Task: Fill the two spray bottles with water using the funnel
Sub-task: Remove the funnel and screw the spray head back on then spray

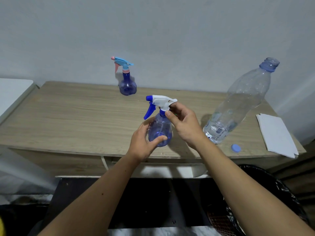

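Clearly the cap step: toward the table's (68, 108) back edge waits the other spray bottle (127, 84); near the front edge, left hand (143, 143) grips the near bottle (160, 130) while right hand (184, 123) pinches its collar (164, 109). Next likely twisting it; no funnel visible. Water bottle (238, 106) stands open near the right edge.

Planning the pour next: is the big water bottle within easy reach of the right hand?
Probably yes. The water bottle stands uncapped just right of the right hand, with bare table between. But that hand first has to release the spray bottle collar.
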The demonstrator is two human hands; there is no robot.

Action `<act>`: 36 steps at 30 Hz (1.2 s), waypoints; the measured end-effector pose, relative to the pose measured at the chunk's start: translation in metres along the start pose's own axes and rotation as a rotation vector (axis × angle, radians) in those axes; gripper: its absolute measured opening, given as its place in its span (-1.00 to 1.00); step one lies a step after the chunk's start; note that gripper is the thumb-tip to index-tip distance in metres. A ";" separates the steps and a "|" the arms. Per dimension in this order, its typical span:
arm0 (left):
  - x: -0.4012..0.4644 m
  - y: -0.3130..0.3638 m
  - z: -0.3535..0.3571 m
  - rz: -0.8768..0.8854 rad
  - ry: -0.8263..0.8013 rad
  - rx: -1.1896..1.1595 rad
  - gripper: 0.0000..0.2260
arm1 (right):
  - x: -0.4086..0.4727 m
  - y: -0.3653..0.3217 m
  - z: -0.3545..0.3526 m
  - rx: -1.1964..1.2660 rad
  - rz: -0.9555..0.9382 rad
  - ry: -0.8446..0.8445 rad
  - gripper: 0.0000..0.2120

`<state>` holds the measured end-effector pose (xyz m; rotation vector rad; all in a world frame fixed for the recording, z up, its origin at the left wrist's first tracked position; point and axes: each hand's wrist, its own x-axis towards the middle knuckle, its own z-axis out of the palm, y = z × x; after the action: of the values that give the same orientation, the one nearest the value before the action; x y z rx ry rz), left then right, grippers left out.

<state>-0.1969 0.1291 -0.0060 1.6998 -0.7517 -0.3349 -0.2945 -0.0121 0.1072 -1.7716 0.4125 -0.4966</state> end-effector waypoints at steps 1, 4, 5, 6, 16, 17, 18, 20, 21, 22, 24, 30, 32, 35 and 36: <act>0.000 0.000 0.000 0.002 -0.001 0.001 -0.30 | 0.000 0.002 -0.001 -0.004 0.002 -0.002 -0.80; -0.001 0.000 0.000 0.002 -0.004 0.006 -0.32 | 0.000 0.005 -0.002 0.010 0.005 0.002 -0.79; -0.001 0.000 0.000 0.002 -0.003 0.006 -0.32 | 0.001 0.005 -0.002 0.012 0.003 -0.001 -0.80; -0.001 -0.001 0.001 0.002 -0.004 0.005 -0.32 | 0.002 0.005 -0.002 0.013 0.003 -0.006 -0.81; 0.000 -0.003 0.001 0.004 -0.002 0.015 -0.32 | 0.006 0.004 -0.010 0.031 0.022 -0.079 -0.76; 0.000 -0.004 0.001 0.010 -0.004 0.021 -0.33 | 0.006 0.004 -0.008 0.040 0.032 -0.063 -0.77; 0.000 -0.004 0.001 0.016 -0.008 0.022 -0.34 | 0.007 0.005 -0.008 0.041 0.037 -0.054 -0.79; 0.000 -0.004 0.000 0.017 -0.015 0.016 -0.32 | 0.006 0.007 -0.005 0.049 0.031 -0.045 -0.75; 0.000 -0.003 0.000 0.014 -0.016 0.009 -0.30 | 0.005 0.007 -0.003 0.065 0.029 -0.041 -0.70; -0.001 -0.002 0.000 0.013 -0.018 0.002 -0.28 | 0.005 0.007 -0.003 0.075 0.028 -0.032 -0.66; 0.000 -0.002 0.000 0.013 -0.018 0.000 -0.27 | 0.006 0.007 -0.002 0.079 0.025 -0.019 -0.59; 0.001 -0.005 0.000 0.002 -0.016 -0.010 -0.26 | 0.004 0.004 -0.003 0.139 0.004 -0.015 -0.72; 0.001 -0.007 0.001 0.006 -0.018 -0.010 -0.26 | 0.004 0.005 -0.004 0.130 0.005 -0.023 -0.75; 0.002 -0.009 0.000 0.011 -0.020 0.005 -0.26 | 0.008 0.006 -0.005 0.110 0.027 -0.024 -0.70; 0.002 -0.009 0.001 0.010 -0.022 0.005 -0.26 | 0.010 0.006 -0.005 0.107 0.033 -0.023 -0.68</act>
<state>-0.1932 0.1285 -0.0148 1.6988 -0.7773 -0.3460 -0.2889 -0.0231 0.1033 -1.6636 0.3914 -0.4666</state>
